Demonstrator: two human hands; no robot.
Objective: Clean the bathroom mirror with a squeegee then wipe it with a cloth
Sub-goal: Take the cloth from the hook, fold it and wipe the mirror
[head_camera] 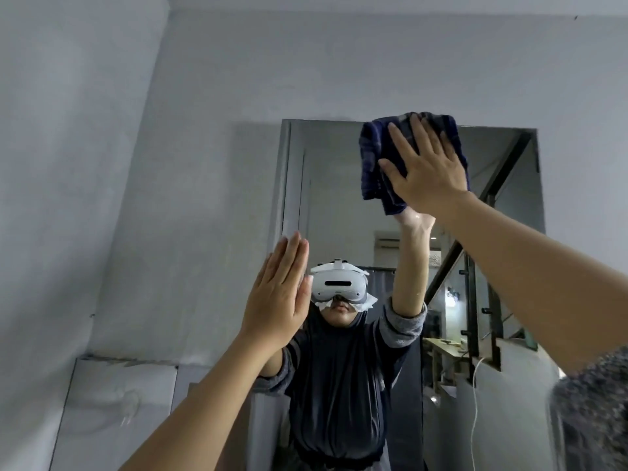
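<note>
A tall rectangular mirror [503, 212] hangs on the grey wall ahead of me. My right hand [426, 164] lies flat, fingers spread, and presses a dark blue folded cloth [375, 164] against the glass near the mirror's top edge. My left hand [277, 297] rests flat on the mirror's left edge, fingers together and pointing up, holding nothing. The mirror reflects a person in a headset and both raised arms. No squeegee is in view.
The grey wall [136, 164] surrounds the mirror, with a pale panel [112, 402] low on the left. The reflection shows a dark stair railing [475, 266], a white cable and a room behind.
</note>
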